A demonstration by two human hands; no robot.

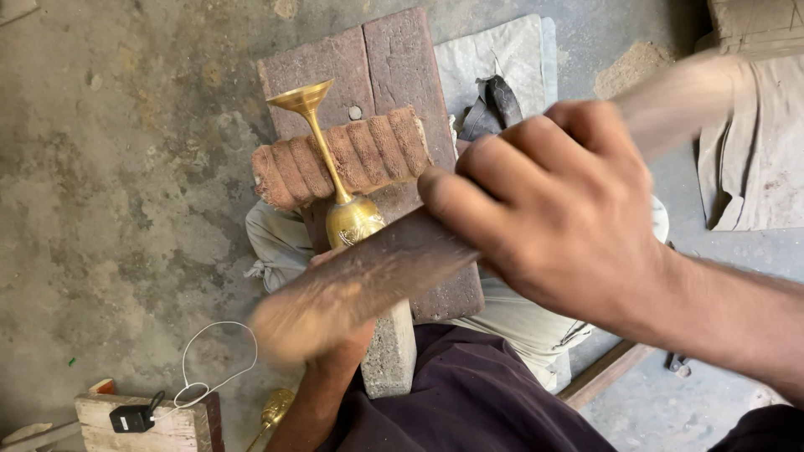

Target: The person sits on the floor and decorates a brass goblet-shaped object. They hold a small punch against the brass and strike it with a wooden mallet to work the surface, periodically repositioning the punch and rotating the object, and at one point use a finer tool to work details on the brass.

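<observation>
A brass goblet [328,159] lies tilted, its stem across a rolled brown cloth pad [377,151] on a reddish wooden board [394,59]. Its foot points up and away, its engraved bowl toward me. My right hand [561,209] is shut on a long wooden stick [377,276], which is motion-blurred and crosses just in front of the goblet's bowl. My left hand [328,258] comes up from below and is mostly hidden behind the stick; it appears to grip the goblet's bowl.
A grey stone block [389,351] props the board near my lap. A wooden block [180,427] with a small black device and white cord sits bottom left, another brass piece [276,408] beside it. Grey slab [502,50], dark tool [501,100] and cloth [754,159] lie right.
</observation>
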